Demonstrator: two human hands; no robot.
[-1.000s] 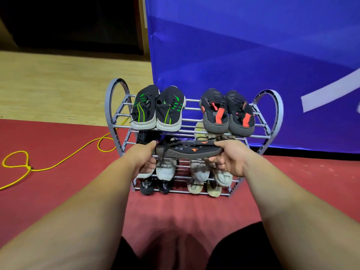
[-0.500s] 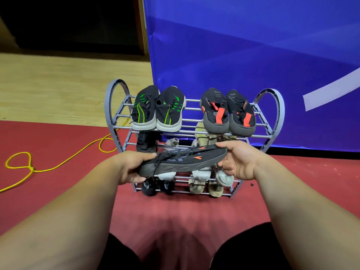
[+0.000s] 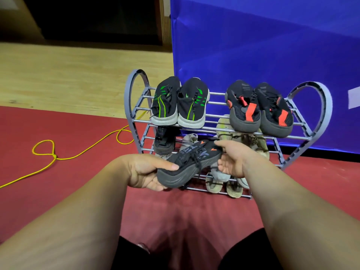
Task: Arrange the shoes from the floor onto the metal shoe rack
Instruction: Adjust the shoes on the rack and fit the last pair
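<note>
In front of the rack's middle shelf, the left hand (image 3: 145, 172) was curled around the near end of a dark grey knit running shoe with orange marks and a thick black sole (image 3: 190, 165), thumb pressed along the upper and the other fingers tucked under the sole, while the right hand (image 3: 231, 160) pinched the far end, thumb on top beside an orange mark and the remaining fingers loosely spread beneath. Holding it at both ends looked like a way to steer the shoe level into the narrow gap between tiers. The shoe hung clear of the shelves, tilted with its far end higher, laces trailing loose below the sole; its upper was dark mesh with grey stripes. Just behind it stood the grey metal shoe rack with curved side frames and thin rod shelves (image 3: 134, 106). Its top tier carried a black pair with green stripes and white soles (image 3: 180, 106) and a black pair with red-orange patches (image 3: 259, 110); a single black shoe (image 3: 162, 141) sat at the left of the middle tier, which suggested the held shoe belonged beside it. Pale shoes (image 3: 243, 141) filled the right and lower parts. A yellow cord (image 3: 78, 155) lay on the red mat (image 3: 58, 191), well apart.
</note>
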